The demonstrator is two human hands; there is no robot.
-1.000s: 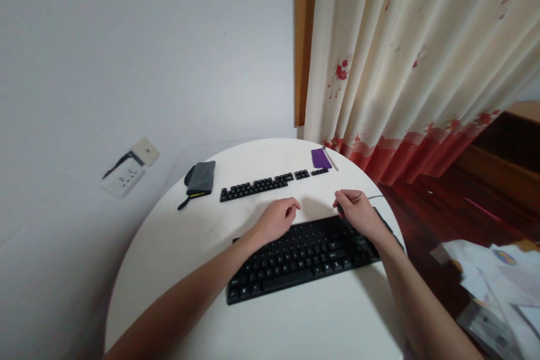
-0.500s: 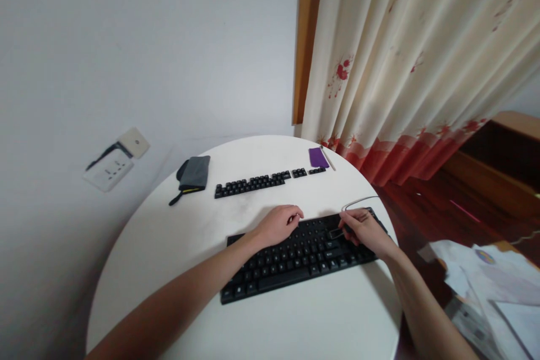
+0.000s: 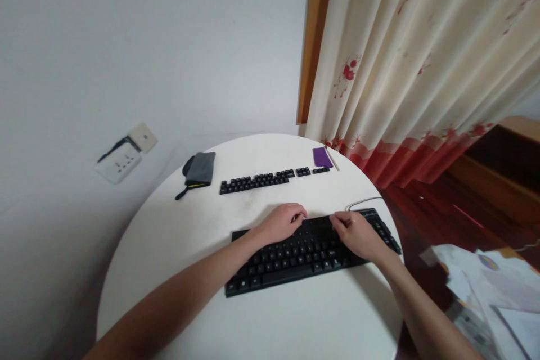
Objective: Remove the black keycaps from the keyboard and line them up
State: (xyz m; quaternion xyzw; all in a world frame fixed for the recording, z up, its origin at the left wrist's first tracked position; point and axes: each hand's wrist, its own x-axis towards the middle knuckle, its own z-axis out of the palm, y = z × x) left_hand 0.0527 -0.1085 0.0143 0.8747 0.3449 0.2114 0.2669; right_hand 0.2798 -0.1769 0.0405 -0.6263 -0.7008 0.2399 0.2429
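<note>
In the head view, the black keyboard (image 3: pixel 291 259) lies slightly aslant on the round white table (image 3: pixel 261 320), under both hands. The left hand (image 3: pixel 284 222) rests curled at its back edge, fingers bent in; the right hand (image 3: pixel 354 232) is closed narrowly over its right-hand part, fingertips drawn together. Whether either grips anything I cannot tell, since the fingers are turned under.

Behind it, loose keycaps (image 3: pixel 255 183) stand in a long block with two short groups to the right, so part of the set seems to be off. The front rows and the number pad appear to have their caps on; the back rows look bare, though dark blur and the hands make that uncertain. By that reading, much of the keyboard is left.

For room, the keyboard's right end sits close to the table's edge, near a cable (image 3: pixel 365 201), so space is tight there. A bare strip runs between keyboard and loose keycaps, with more open surface at left, short of the grey pouch (image 3: pixel 200 170), and in front. The purple cloth (image 3: pixel 323 158) sits just behind the rightmost caps.
</note>
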